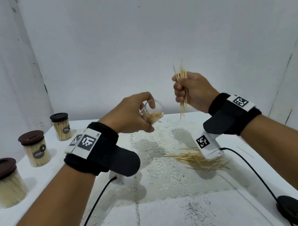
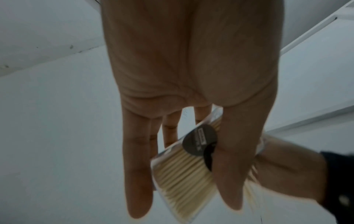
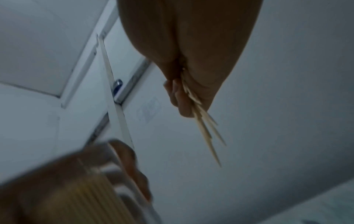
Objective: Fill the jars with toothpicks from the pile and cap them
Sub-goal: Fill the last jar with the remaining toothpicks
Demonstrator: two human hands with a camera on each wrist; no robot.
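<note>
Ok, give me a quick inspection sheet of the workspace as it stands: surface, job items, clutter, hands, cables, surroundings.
Surface: white table, scuffed, with a lace mat in the middle.
Job's things: open jar, tilted and partly filled; toothpick bundle; loose pile on the mat; three capped full jars along the left edge.
Clutter: one stray toothpick right of the pile; dark round lid at the near right.
Hands: left hand holds the open jar above the table; right hand grips the bundle upright beside it.
Cables: a black cable runs from each wrist unit.
Surroundings: white walls, paper sheet at top.
</note>
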